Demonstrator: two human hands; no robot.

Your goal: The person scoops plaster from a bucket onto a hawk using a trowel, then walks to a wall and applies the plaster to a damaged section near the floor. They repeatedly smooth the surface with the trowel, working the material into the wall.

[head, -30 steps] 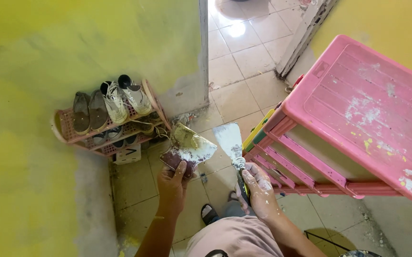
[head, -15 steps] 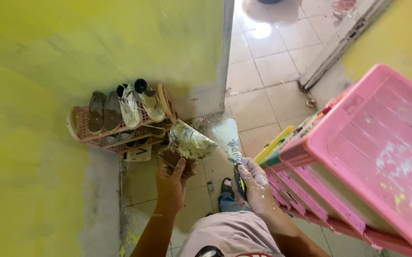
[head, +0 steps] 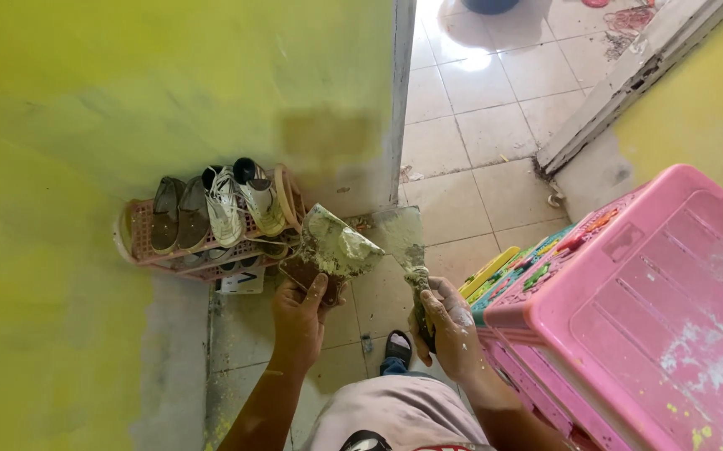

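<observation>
While standing by the wall (head: 169, 92) | left hand (head: 299, 313) is gripping putty-loaded board (head: 336, 246) | right hand (head: 449, 321) is clasping knife (head: 407, 242) at 3 o'clock of it | wall at 11 o'clock is showing bare patches

pink shoe rack (head: 140, 242) (holding shoes (head: 226, 206)), pink stool (head: 654, 317)

We look down on a yellow-green wall (head: 169, 75) filling the left side, with a darker patch near its right edge and bare grey plaster along its foot. At its base stands a pink shoe rack (head: 132, 238) carrying several pairs of shoes (head: 224, 205). Beyond the wall's end, a pale tiled floor (head: 478, 125) runs on, glossy with daylight at the top. A white board (head: 637, 71) leans along another yellow wall (head: 704, 108) on the right. A paint-spattered pink plastic stool (head: 662, 309) fills the lower right corner.
</observation>
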